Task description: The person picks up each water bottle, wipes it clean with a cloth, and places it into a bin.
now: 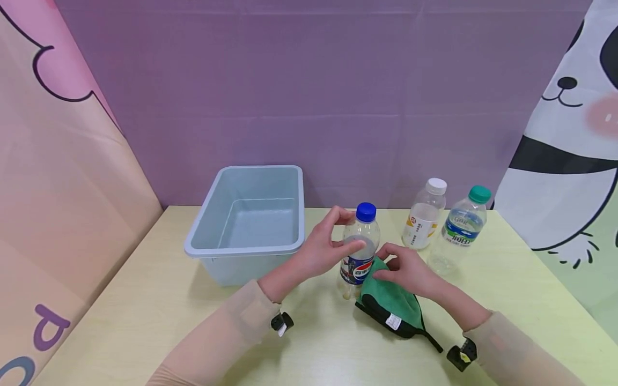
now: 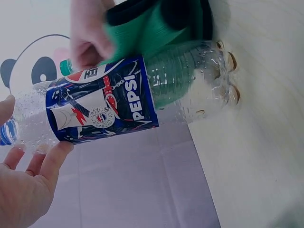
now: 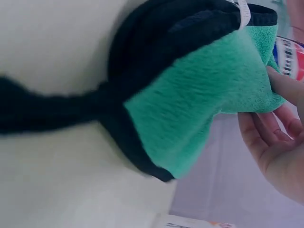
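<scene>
A clear Pepsi bottle with a blue cap stands upright on the table. My left hand grips its upper part, thumb on the near side and fingers round the other. In the left wrist view, fingertips press the bottle's shoulder beside the label. Right of the bottle, a green terry cloth with black edging, a white tag and a black strap bunches up from the table. My right hand pinches its top between thumb and fingers, right against the bottle. The right wrist view shows the pinched corner close up.
A light blue plastic bin stands left of the hands. Behind the right hand are a white-capped bottle and a green-capped bottle. The purple backdrop rises at the table's far edge.
</scene>
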A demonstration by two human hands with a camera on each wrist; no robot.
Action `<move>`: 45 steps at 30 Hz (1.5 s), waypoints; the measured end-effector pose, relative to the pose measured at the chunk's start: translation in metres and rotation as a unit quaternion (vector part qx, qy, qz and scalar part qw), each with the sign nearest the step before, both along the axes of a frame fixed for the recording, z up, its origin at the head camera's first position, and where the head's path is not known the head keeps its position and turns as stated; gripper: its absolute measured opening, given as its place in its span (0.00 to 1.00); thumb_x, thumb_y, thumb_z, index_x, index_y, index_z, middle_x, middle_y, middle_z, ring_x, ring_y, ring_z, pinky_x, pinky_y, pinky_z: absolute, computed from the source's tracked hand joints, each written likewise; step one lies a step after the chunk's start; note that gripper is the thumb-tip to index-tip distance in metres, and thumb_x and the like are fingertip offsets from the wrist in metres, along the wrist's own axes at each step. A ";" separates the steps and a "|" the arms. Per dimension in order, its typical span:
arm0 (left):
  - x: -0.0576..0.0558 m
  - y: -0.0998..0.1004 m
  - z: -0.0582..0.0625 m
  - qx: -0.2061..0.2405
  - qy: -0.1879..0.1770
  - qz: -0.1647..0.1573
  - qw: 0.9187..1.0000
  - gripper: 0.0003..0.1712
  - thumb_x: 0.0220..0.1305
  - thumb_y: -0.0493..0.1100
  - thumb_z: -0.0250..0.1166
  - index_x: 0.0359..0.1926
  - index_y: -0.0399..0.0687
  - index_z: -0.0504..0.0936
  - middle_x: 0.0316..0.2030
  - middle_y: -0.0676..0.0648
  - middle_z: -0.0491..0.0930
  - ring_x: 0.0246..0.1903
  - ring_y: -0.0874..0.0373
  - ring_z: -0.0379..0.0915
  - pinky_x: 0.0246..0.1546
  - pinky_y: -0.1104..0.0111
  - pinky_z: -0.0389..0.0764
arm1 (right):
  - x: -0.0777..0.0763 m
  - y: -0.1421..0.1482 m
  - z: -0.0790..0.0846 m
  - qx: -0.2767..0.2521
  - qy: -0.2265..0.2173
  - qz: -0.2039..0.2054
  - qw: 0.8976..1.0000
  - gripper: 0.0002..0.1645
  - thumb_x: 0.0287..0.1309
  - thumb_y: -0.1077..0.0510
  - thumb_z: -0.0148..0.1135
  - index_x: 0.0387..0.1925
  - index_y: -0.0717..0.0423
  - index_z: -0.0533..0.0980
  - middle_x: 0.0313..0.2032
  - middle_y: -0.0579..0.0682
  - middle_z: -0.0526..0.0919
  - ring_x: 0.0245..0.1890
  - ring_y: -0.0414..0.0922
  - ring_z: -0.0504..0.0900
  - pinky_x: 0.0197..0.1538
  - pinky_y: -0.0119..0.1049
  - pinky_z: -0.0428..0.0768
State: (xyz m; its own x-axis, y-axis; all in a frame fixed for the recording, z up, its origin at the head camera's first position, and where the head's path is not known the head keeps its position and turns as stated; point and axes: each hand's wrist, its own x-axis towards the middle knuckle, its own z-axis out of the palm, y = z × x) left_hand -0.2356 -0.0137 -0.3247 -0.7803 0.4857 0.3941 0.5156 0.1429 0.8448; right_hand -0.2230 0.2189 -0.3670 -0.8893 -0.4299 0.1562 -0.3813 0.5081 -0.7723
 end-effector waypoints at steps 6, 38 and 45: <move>0.000 0.000 0.000 0.003 0.000 -0.003 1.000 0.25 0.62 0.39 0.68 0.55 0.41 0.66 0.57 0.42 0.70 0.58 0.48 0.66 0.43 0.66 0.82 | 0.006 0.000 0.027 -0.046 0.033 -0.030 0.998 0.14 0.56 0.67 0.68 0.43 0.63 0.74 0.42 0.59 0.82 0.36 0.50 0.86 0.40 0.38 0.84; 0.000 0.000 -0.001 -0.002 -0.012 0.003 1.000 0.25 0.62 0.38 0.68 0.55 0.42 0.66 0.56 0.44 0.71 0.58 0.51 0.66 0.44 0.67 0.82 | 0.002 -0.001 0.021 -0.054 0.011 -0.007 0.998 0.16 0.56 0.69 0.67 0.45 0.65 0.72 0.44 0.62 0.80 0.38 0.52 0.86 0.42 0.39 0.84; 0.001 0.000 0.001 -0.001 -0.007 0.006 1.000 0.24 0.63 0.39 0.68 0.55 0.41 0.66 0.57 0.42 0.71 0.59 0.49 0.66 0.44 0.66 0.82 | -0.006 -0.003 -0.005 0.007 -0.019 0.015 1.000 0.15 0.55 0.66 0.70 0.41 0.61 0.73 0.43 0.57 0.81 0.34 0.46 0.85 0.41 0.35 0.83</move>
State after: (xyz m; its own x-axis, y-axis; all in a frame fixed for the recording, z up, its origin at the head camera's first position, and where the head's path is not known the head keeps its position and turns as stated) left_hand -0.2347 -0.0141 -0.3239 -0.7921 0.4768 0.3811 0.5012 0.1517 0.8519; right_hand -0.2287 0.2162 -0.3720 -0.8808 -0.4586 0.1173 -0.3679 0.5074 -0.7792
